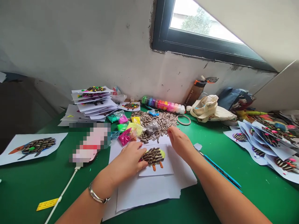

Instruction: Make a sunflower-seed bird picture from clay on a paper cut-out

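Observation:
A small white card (163, 169) lies on loose white sheets (151, 189) on the green table (245, 174). On it sits a hedgehog figure made of striped sunflower seeds (153, 155) with orange clay legs and a yellow-green head. My left hand (129, 161) rests flat on the card's left edge, fingertips touching the seeds. My right hand (179, 141) hovers just right of the figure, fingers curled toward the loose seed pile (158, 123); whether it pinches a seed is hidden.
Small bags of coloured clay (127, 129) lie left of the pile. Finished seed pictures are stacked back left (93, 101), far left (32, 146) and right (268, 140). A clay tube row (163, 105), tape ring (183, 119), bottle (196, 90), cloth bag (210, 109) and blue cutter (221, 171) surround.

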Available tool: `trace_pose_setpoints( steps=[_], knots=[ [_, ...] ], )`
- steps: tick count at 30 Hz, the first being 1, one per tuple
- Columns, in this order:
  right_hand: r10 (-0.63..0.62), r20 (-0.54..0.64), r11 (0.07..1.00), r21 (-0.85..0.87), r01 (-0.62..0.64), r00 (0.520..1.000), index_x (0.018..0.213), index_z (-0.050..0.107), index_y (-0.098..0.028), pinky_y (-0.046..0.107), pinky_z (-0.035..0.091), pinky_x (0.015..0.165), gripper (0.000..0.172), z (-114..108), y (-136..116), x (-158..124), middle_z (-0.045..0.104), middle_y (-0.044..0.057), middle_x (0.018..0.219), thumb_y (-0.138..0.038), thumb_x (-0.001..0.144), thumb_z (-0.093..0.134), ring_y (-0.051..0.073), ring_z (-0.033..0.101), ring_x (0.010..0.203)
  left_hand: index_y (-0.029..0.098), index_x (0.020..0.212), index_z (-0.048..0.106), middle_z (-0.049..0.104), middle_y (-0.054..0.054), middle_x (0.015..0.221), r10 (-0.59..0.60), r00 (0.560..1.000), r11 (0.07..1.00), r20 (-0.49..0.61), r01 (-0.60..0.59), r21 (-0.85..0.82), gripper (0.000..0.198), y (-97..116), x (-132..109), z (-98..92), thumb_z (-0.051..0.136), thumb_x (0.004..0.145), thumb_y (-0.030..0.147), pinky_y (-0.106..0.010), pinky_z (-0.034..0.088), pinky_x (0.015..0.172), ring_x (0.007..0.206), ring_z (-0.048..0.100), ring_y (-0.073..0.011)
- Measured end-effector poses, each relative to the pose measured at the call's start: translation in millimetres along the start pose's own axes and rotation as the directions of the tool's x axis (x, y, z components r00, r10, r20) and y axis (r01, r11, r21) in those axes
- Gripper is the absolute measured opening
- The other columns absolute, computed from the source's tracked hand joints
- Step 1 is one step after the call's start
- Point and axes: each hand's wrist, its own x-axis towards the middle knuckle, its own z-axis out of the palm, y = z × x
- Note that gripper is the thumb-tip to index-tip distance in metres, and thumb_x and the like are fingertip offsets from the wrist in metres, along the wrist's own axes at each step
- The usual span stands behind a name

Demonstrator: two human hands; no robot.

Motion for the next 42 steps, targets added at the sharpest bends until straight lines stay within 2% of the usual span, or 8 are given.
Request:
trace_pose_setpoints(
  steps=[5,8,12,19,22,32,42],
  knots=[
    [-0.024,0.118,0.92,0.39,-0.025,0.993,0.081,0.062,-0.021,0.025,0.04,0.064,0.017,-11,-10,-27,0.064,0.001,0.077,-0.019,0.088,0.047,0.015,0.055,0.07,0.022,0.103,0.067,0.057,-0.01,0.111,0.041,0.998,0.999,-0.051,-0.043,-0.029,0.024,-3,1,3.3,0.06,0.084,0.034,-0.041,0.043,0.095,0.109,0.05,-0.0285],
    [-0.018,0.172,0.865,0.496,-0.071,0.985,0.086,0.067,-0.021,0.025,0.044,0.067,0.018,-6,-12,-37,0.068,0.001,0.082,-0.016,0.082,0.05,0.015,0.059,0.074,0.023,0.101,0.068,0.057,-0.009,0.107,0.056,0.995,0.997,-0.079,-0.06,-0.052,0.023,-5,1,4.6,0.059,0.084,0.036,-0.039,0.043,0.094,0.108,0.051,-0.0275],
    [-0.005,0.223,0.864,0.491,-0.108,0.975,0.087,0.069,-0.02,0.025,0.043,0.066,0.017,1,-10,-37,0.068,0.0,0.078,-0.017,0.082,0.053,0.015,0.06,0.071,0.023,0.1,0.068,0.057,-0.009,0.107,0.043,0.996,0.998,-0.079,-0.047,-0.05,0.023,-6,2,5.9,0.059,0.084,0.036,-0.039,0.043,0.093,0.107,0.051,-0.0281],
    [-0.005,0.185,0.85,0.519,-0.093,0.983,0.09,0.07,-0.022,0.025,0.045,0.071,0.018,7,-5,-37,0.07,0.0,0.085,-0.017,0.083,0.053,0.015,0.062,0.077,0.023,0.107,0.067,0.057,-0.01,0.113,0.042,0.998,0.999,-0.044,-0.043,-0.013,0.027,-7,3,6.3,0.06,0.083,0.033,-0.041,0.044,0.093,0.109,0.051,-0.0292],
    [-0.01,0.201,0.852,0.514,-0.097,0.98,0.088,0.069,-0.022,0.025,0.045,0.069,0.017,8,-5,-38,0.07,0.0,0.081,-0.018,0.084,0.053,0.015,0.062,0.074,0.024,0.112,0.066,0.056,-0.01,0.117,0.047,0.998,0.999,-0.032,-0.048,-0.016,0.032,-8,2,6.8,0.062,0.081,0.032,-0.042,0.044,0.095,0.111,0.05,-0.0298],
    [-0.084,0.171,0.911,0.411,0.006,0.982,0.089,0.071,-0.021,0.026,0.044,0.07,0.02,7,-4,-36,0.064,0.002,0.083,-0.012,0.086,0.053,0.015,0.058,0.076,0.025,0.111,0.066,0.054,-0.01,0.123,0.012,1.0,0.998,0.001,-0.012,-0.06,0.039,-11,1,7.3,0.066,0.073,0.033,-0.042,0.044,0.098,0.119,0.047,-0.032],
    [-0.091,0.158,0.914,0.404,0.02,0.983,0.086,0.071,-0.019,0.025,0.044,0.069,0.02,7,-8,-36,0.062,0.003,0.082,-0.009,0.086,0.053,0.015,0.058,0.076,0.023,0.114,0.065,0.051,-0.013,0.131,0.022,1.0,0.999,-0.01,-0.022,-0.039,0.042,-9,2,8.8,0.065,0.073,0.032,-0.047,0.04,0.102,0.123,0.044,-0.0342]
  ],
)
